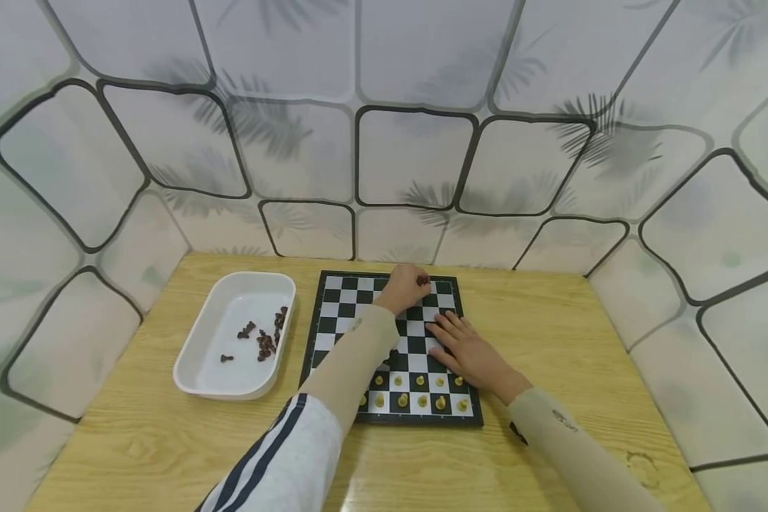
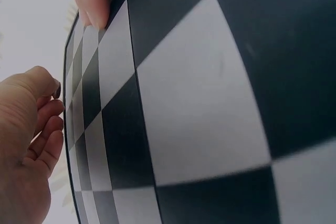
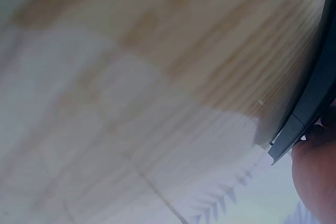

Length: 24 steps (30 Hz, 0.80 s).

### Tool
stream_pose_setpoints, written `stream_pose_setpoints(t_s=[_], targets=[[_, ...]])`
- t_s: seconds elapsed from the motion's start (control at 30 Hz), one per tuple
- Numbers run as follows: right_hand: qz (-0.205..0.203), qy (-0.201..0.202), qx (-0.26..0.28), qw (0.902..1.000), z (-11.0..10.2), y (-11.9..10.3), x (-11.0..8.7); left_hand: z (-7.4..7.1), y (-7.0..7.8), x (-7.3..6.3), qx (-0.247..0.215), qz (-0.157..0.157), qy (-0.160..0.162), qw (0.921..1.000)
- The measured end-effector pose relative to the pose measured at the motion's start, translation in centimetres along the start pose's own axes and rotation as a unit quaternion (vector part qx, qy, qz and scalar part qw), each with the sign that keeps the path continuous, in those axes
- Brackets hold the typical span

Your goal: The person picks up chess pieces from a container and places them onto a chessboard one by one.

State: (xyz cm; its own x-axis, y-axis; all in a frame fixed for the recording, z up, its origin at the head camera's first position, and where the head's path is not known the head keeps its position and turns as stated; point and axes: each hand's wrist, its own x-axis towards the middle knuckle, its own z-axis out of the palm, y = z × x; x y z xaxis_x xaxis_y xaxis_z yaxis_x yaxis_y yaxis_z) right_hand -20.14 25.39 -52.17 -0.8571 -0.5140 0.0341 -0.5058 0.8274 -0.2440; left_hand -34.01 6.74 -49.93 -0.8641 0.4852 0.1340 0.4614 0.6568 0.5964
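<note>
A black-and-white chessboard (image 1: 327, 313) lies on the table. Over its far right part, my left hand (image 1: 404, 288) pinches a small dark brown chess piece (image 1: 424, 280) between thumb and fingers. In the left wrist view only a sliver of that chess piece (image 2: 57, 88) shows at the fingertips. My right hand (image 1: 466, 350) rests on the board's right side with its fingers spread. In the right wrist view, part of the right hand (image 3: 315, 174) shows beside the board's dark edge. Yellow chess pieces (image 1: 422, 400) stand in two rows at the near side, partly hidden by the left sleeve.
A white plastic tray (image 1: 195, 355) stands left of the board, with several dark brown chess pieces (image 1: 265, 345) lying in it. The wooden table (image 1: 531, 306) meets a patterned wall covering (image 1: 416, 156) at the back and both sides.
</note>
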Motion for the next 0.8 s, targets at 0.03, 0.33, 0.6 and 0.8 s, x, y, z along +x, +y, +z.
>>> stream_pose_setpoints(t_s=[0.03,0.33,0.6,0.8], targets=[[0.000,-0.001,0.001,1.0000,0.01,-0.02,0.03,0.06,0.01,0.03,0.001,-0.003,-0.003,1.0000],[0.000,-0.006,0.005,1.0000,-0.10,-0.26,0.20,0.14,0.32,0.02,0.014,-0.008,-0.012,0.9998],[-0.001,-0.006,0.005,1.0000,0.13,0.05,0.21,0.32,0.42,0.17,0.021,-0.010,-0.005,0.9997],[-0.002,-0.003,0.006,1.0000,0.17,0.15,0.17,0.48,0.29,0.24,0.022,0.001,0.005,0.9997]])
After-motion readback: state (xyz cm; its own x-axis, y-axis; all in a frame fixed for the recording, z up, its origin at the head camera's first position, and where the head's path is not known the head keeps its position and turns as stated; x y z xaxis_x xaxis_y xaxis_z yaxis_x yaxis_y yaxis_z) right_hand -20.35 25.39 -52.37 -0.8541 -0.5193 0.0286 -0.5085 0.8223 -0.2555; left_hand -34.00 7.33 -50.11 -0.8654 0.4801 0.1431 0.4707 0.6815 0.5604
